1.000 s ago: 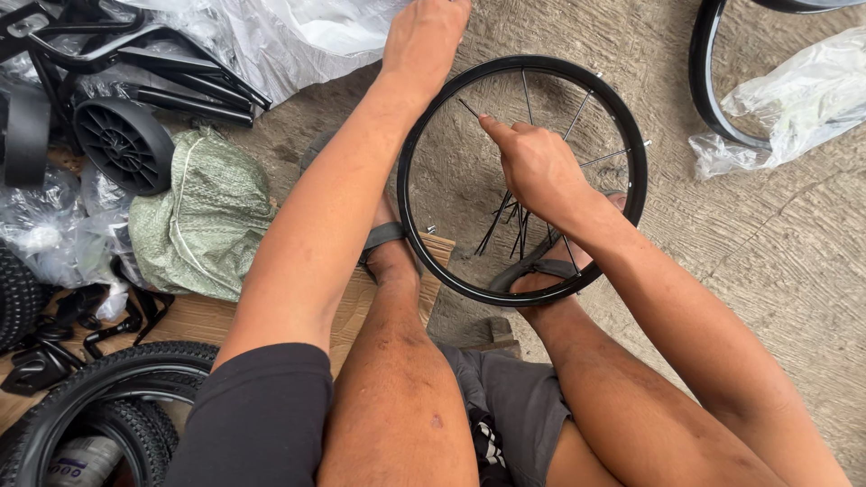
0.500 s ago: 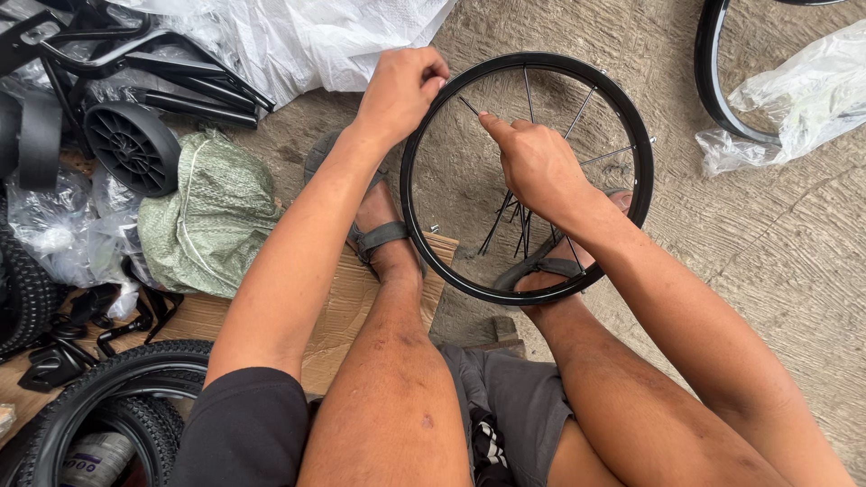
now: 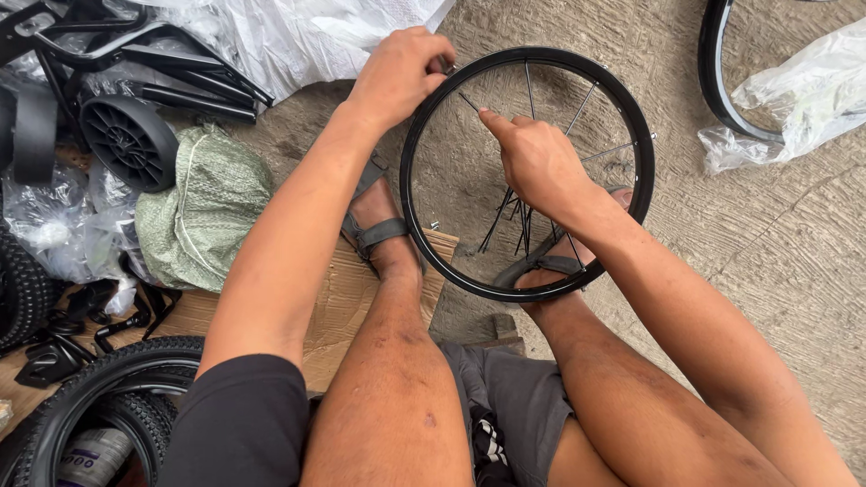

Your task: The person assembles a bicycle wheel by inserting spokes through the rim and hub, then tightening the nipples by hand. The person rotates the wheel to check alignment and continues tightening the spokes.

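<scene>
we hold the black wheel rim (image 3: 410, 207) with left hand (image 3: 397, 77) clamped at top; right hand (image 3: 537, 162) pinches a spoke (image 3: 471, 102). keep rim braced between feet, feed spoke straight.

head cam | looks steeply down | close over knees and wheel rim (image 3: 410, 216) | single view
</scene>
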